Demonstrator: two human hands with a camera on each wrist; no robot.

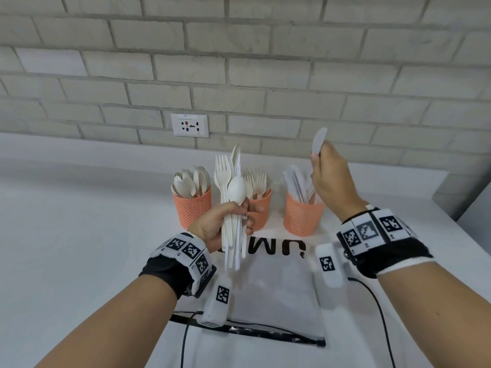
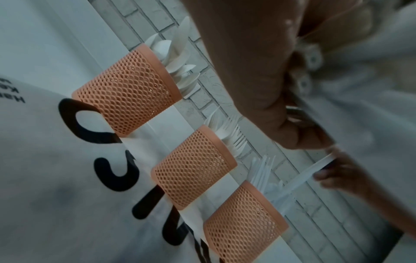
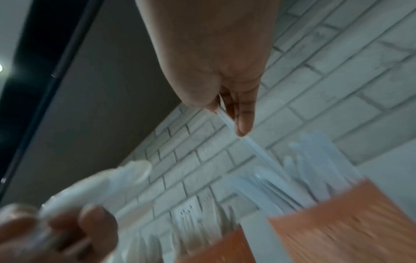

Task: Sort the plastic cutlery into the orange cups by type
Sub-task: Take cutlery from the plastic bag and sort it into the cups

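Three orange mesh cups stand in a row near the wall: a spoon cup [image 1: 191, 207], a fork cup [image 1: 259, 208] and a knife cup [image 1: 303, 215]. My left hand [image 1: 225, 224] grips a bundle of white cutlery [image 1: 231, 197], forks, a spoon and other pieces, upright in front of the fork cup. My right hand [image 1: 328, 176] pinches a white plastic knife [image 1: 318, 141] above the knife cup, its lower end reaching down among the knives [image 3: 254, 151]. In the left wrist view the same knife [image 2: 301, 179] slants toward the nearest cup [image 2: 245, 222].
A white sheet with large black letters [image 1: 279, 274] lies on the white counter [image 1: 79, 221] before the cups. A brick wall with a power socket [image 1: 189, 125] stands right behind. Black cables [image 1: 377, 301] run from the wrist cameras across the counter.
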